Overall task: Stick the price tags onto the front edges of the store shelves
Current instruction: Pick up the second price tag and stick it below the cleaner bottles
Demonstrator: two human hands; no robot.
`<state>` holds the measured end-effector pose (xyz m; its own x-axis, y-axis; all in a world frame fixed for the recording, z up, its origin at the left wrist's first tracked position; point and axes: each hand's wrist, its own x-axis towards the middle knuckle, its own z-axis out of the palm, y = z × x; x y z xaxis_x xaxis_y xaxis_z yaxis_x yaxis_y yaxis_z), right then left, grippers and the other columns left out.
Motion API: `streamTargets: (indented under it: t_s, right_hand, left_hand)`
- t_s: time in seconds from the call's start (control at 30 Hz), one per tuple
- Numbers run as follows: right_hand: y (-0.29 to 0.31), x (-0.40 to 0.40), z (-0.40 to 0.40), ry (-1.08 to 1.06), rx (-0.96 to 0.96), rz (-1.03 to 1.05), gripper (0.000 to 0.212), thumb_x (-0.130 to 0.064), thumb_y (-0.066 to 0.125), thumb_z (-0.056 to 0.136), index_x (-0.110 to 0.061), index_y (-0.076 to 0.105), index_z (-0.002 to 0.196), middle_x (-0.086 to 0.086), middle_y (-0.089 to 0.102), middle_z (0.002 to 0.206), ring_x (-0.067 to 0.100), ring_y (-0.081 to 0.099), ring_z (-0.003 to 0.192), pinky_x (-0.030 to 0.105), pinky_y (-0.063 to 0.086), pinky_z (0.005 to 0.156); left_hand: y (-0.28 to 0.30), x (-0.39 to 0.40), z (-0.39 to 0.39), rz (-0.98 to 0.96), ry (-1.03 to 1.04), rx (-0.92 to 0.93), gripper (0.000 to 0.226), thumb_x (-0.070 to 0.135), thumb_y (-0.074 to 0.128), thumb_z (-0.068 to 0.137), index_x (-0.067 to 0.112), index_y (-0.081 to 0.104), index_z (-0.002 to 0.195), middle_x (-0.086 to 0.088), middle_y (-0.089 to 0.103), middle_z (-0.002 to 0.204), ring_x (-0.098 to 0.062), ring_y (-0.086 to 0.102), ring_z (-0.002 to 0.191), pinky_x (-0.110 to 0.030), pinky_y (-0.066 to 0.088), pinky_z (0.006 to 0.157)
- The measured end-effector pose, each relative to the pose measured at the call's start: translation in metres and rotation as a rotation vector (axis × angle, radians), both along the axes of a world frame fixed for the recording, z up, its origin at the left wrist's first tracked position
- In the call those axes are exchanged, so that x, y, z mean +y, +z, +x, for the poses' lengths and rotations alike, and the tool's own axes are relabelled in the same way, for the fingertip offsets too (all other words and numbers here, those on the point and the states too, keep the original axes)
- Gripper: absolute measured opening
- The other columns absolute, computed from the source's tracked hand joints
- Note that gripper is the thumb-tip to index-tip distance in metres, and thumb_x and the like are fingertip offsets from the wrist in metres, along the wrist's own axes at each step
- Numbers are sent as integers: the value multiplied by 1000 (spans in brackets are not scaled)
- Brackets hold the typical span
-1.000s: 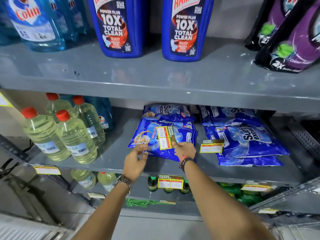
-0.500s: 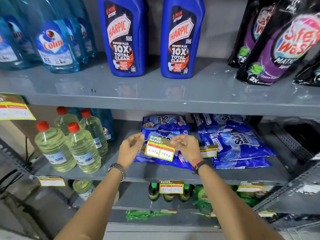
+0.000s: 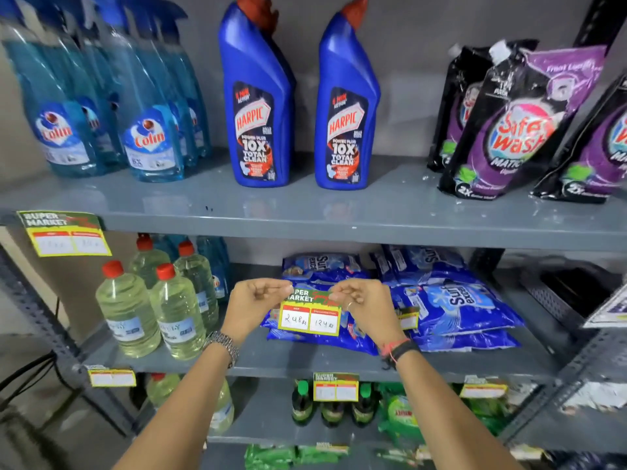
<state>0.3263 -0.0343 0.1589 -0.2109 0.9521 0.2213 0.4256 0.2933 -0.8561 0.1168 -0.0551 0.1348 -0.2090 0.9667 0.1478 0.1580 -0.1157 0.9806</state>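
A yellow-edged price tag point(image 3: 310, 315) with a green header and two handwritten prices hangs between my hands, in front of the blue detergent packs. My left hand point(image 3: 254, 305) pinches its top left corner and my right hand point(image 3: 364, 305) pinches its top right corner. The tag is held level, below the front edge of the upper grey shelf point(image 3: 339, 228) and above the edge of the middle shelf point(image 3: 305, 366). Another tag point(image 3: 64, 234) is stuck on the upper edge at the far left. Further tags point(image 3: 336, 386) sit on the middle edge.
Blue spray bottles point(image 3: 149, 130), two blue toilet cleaner bottles point(image 3: 258, 106) and purple pouches point(image 3: 515, 130) stand on the upper shelf. Clear yellow-green bottles point(image 3: 129, 310) and blue detergent packs point(image 3: 451, 307) fill the middle shelf. Green bottles point(image 3: 302, 403) stand below.
The view has tilted upward, showing more of the upper shelf. Both hands have raised the tag and turned it from tilted to level, facing me.
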Motion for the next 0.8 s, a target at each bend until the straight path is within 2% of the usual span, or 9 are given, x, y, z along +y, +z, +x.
streamTargets:
  t_s: [0.07, 0.17, 0.33, 0.43, 0.53, 0.67, 0.8]
  right_hand:
    - [17, -7, -2, 20, 51, 50, 6, -9, 72, 78, -10, 73, 83, -12, 68, 68, -4, 63, 62, 5, 47, 58]
    - [48, -14, -9, 50, 116, 152, 5, -8, 73, 77, -10, 74, 81, -17, 67, 57, -7, 61, 57, 3, 44, 57]
    - [76, -14, -22, 46, 106, 271, 6, -12, 73, 78, -12, 74, 83, -15, 67, 63, -8, 60, 57, 3, 44, 58]
    - [81, -9, -28, 2, 57, 324, 6, -16, 70, 81, -15, 73, 86, -17, 66, 68, -9, 62, 65, 3, 46, 60]
    - [83, -3, -32, -45, 22, 365, 7, -19, 69, 82, -17, 73, 87, -14, 67, 70, -5, 64, 74, 5, 48, 63]
    - [88, 0, -35, -73, -37, 402, 7, -20, 67, 83, -18, 72, 88, -11, 68, 76, 1, 65, 71, 13, 52, 66]
    - [86, 0, -38, -101, -76, 425, 8, -23, 65, 85, -18, 70, 89, -3, 72, 84, 7, 64, 73, 28, 57, 71]
  left_hand:
    - [15, -7, -2, 81, 48, -15, 9, 13, 75, 72, 17, 74, 80, 10, 74, 65, -2, 68, 63, -12, 52, 58]
    - [44, -18, -11, 218, 117, -23, 8, 19, 77, 68, 25, 76, 74, 3, 76, 70, -7, 69, 64, -14, 54, 64]
    - [78, -23, -15, 319, 220, 74, 10, 14, 80, 67, 20, 76, 74, 7, 76, 72, -7, 71, 67, -12, 52, 59]
    - [91, -20, -15, 335, 261, 156, 9, 19, 81, 67, 19, 76, 74, 13, 75, 69, -5, 70, 65, -16, 54, 64]
    - [99, -15, -15, 327, 284, 198, 10, 23, 80, 68, 19, 77, 76, 10, 75, 69, -3, 70, 67, -19, 56, 66]
    - [101, -11, -16, 341, 307, 304, 14, 29, 77, 70, 19, 76, 80, 8, 75, 74, 1, 69, 68, -23, 58, 66]
    - [98, -9, -16, 370, 332, 369, 15, 32, 77, 70, 21, 75, 80, 9, 74, 74, 0, 68, 67, -24, 58, 64]
